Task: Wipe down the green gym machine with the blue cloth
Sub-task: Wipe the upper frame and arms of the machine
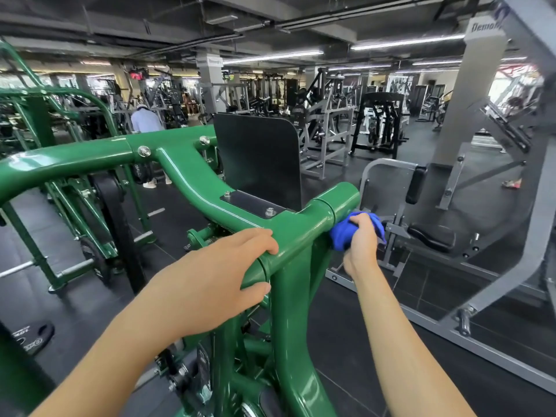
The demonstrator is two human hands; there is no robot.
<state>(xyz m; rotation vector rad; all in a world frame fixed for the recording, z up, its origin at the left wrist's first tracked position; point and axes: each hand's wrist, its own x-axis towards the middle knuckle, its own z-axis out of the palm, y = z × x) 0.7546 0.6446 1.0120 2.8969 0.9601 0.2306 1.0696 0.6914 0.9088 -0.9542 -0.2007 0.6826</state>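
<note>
The green gym machine point(192, 182) fills the left and centre, its thick glossy tubes meeting at a joint just ahead of me. My left hand point(228, 266) grips the tube at that joint, fingers over the top and thumb underneath. My right hand point(361, 245) holds the bunched blue cloth point(346, 233) and presses it against the right side of the short tube end, just below its cap. Part of the cloth is hidden behind my fingers.
A black plate point(258, 158) stands upright behind the joint. A grey machine point(469, 206) with a black seat pad stands close on the right. A person in a light shirt point(146, 121) bends over farther back. Weight plates point(33, 335) lie on the dark floor at the left.
</note>
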